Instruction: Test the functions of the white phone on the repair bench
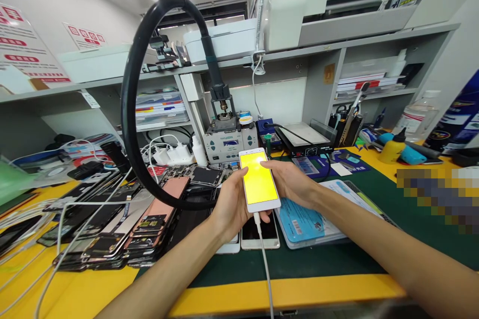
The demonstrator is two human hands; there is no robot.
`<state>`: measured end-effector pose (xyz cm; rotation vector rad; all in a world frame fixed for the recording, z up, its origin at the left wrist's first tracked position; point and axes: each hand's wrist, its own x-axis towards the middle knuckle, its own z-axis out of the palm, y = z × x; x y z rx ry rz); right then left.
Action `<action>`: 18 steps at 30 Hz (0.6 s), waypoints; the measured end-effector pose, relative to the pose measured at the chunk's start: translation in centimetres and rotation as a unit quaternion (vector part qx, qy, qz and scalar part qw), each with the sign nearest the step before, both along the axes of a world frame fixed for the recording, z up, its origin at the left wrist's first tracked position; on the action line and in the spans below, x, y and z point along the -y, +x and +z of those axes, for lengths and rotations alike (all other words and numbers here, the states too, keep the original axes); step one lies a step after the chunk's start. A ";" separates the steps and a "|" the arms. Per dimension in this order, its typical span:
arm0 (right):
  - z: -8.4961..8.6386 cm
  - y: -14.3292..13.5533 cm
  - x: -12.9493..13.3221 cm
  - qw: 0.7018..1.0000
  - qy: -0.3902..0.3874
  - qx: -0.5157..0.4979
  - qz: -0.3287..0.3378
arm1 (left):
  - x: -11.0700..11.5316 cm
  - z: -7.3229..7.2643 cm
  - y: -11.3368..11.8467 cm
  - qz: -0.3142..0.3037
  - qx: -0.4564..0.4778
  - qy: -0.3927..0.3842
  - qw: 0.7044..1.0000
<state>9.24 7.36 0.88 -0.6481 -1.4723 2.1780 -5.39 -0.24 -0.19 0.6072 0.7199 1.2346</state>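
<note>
A white smartphone (261,179) with a plain bright yellow screen is held up over the bench in both hands. My left hand (231,204) grips its left side, thumb along the edge and fingers behind. On the other side my right hand (290,182) holds the upper right edge, its thumb over the top of the screen; most of its fingers are hidden. A white charging cable (264,254) runs from the phone's bottom end toward me. Beneath the hands another white-framed phone (260,239) with a dark screen lies on the green mat (224,274).
Stacks of phone parts (149,229) and loose white cables fill the left. A thick black hose (129,109) arches up from the hot-air station (230,144). A blue-and-white package (307,224) lies right of the hands. Brushes (352,114) and a yellow bottle (391,147) stand farther right.
</note>
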 end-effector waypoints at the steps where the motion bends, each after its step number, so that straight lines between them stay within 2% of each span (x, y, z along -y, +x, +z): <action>1: 0.0 0.0 0.0 1.000 -0.001 -0.003 -0.001 | 0.0 -0.1 0.0 -0.003 0.003 0.001 1.000; 4: 0.0 -0.1 0.0 1.000 -0.001 -0.003 -0.004 | -0.3 -0.5 0.0 0.002 -0.014 -0.003 1.000; 8: 0.0 -0.1 0.0 1.000 0.004 0.009 0.003 | -0.4 -1.0 0.3 0.035 -0.101 0.007 0.994; 10: -0.1 -0.1 0.0 1.000 0.012 0.012 0.010 | -0.3 -1.0 0.5 0.038 -0.116 0.021 0.992; 18: -0.6 -0.2 0.0 0.997 0.058 0.026 -0.037 | 0.1 0.0 0.3 0.004 -0.016 0.011 1.000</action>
